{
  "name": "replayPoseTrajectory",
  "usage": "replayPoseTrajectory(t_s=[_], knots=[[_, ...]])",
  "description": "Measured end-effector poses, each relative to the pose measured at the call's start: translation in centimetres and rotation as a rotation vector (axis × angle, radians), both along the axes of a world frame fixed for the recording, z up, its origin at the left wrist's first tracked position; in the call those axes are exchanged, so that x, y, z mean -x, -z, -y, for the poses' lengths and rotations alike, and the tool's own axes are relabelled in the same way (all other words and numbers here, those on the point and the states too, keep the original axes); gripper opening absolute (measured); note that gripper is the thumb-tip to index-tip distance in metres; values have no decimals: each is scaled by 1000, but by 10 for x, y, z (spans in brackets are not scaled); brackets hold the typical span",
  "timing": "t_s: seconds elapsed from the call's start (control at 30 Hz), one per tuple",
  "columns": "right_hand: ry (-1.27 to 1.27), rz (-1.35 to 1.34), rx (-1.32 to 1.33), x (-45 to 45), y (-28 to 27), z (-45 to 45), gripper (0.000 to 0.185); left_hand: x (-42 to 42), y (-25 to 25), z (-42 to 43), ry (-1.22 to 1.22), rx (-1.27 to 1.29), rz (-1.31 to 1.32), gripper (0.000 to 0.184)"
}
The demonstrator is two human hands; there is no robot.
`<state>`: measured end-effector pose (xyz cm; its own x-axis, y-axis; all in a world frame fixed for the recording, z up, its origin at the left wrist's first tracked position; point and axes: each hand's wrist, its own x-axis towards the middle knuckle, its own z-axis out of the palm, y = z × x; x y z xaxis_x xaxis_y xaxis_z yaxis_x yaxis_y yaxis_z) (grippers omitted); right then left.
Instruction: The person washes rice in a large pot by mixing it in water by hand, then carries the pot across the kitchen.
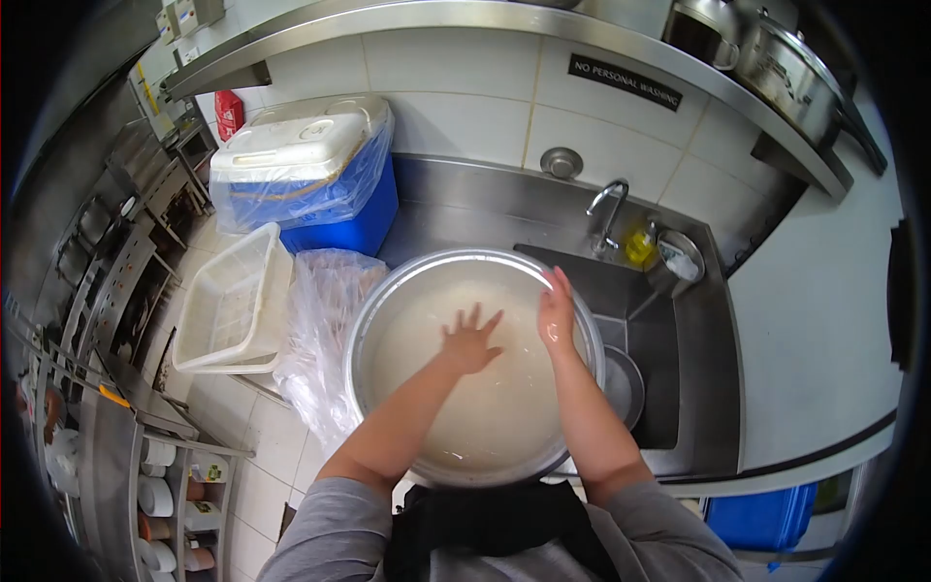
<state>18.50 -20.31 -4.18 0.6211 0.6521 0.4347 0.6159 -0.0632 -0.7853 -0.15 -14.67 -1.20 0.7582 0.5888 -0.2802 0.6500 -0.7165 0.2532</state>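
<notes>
Stainless-steel counter (446, 206) with a sink (652, 369) is running along the white tiled wall (441, 121). We're seeing the large round silver metal pot (465, 464) sitting near the body, cloudy whitish contents (475, 407) inside. Our left hand (556, 310) is touching the pot's right inner side, fingers close together. Our right hand (471, 341) is spreading wide over the contents; can't tell if touching. Left of the pot, we're seeing crumpled clear plastic (325, 320) and a white plastic crate (228, 301).

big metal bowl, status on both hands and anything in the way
Left hand open, fingers spread at the cloudy liquid. Right hand just inside bowl's right rim. Clear plastic close on left, opening uncovered.
</notes>
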Motion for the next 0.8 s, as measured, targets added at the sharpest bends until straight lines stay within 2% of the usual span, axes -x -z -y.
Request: replayPoseTrajectory(t_s=[0.03,0.1,0.13,0.2,0.23,0.3,0.33,0.37,0.4,0.43,0.47,0.5,0.53,0.6,0.67,0.7,0.77,0.8], knots=[[16,-13,3,15,2,3,38,20,3,-2,8,-7,-90,77],[-119,395,472,43,5,7,39,43,8,-1,37,-24,-192,79],[-100,378,470,60,7,9,39,51,10,1,0,16,-203,80],[-301,409,848,92,14,19,40,63,26,9,-19,48,-225,81],[-287,397,844,97,19,21,40,66,40,13,-4,99,-198,81],[-662,605,1029,104,31,18,48,74,39,18,18,145,-175,82],[-719,572,975,99,34,22,56,80,38,19,107,111,-247,80],[-714,568,974,90,29,26,56,86,33,22,195,78,-317,78],[-729,552,987,78,19,31,57,94,22,23,200,76,-321,78],[-743,536,1001,69,8,37,58,100,7,22,206,41,-432,75],[-604,529,1085,65,-9,45,60,105,-2,21,211,4,-541,72],[-464,521,1166,62,-21,54,62,110,-2,20,216,2,-538,72],[-460,521,1166,56,-16,60,62,115,-2,19,165,43,-598,69],[-208,379,1220,45,6,61,62,119,1,18,116,78,-658,67],[-235,360,1305,48,55,44,63,111,13,19,82,89,-797,70],[-266,341,1391,61,54,43,63,103,23,20,91,84,-794,70],[-283,412,1286,100,34,53,65,86,39,26,46,-56,-582,71],[-388,439,1280,115,32,50,64,86,36,26,57,-60,-578,71]])
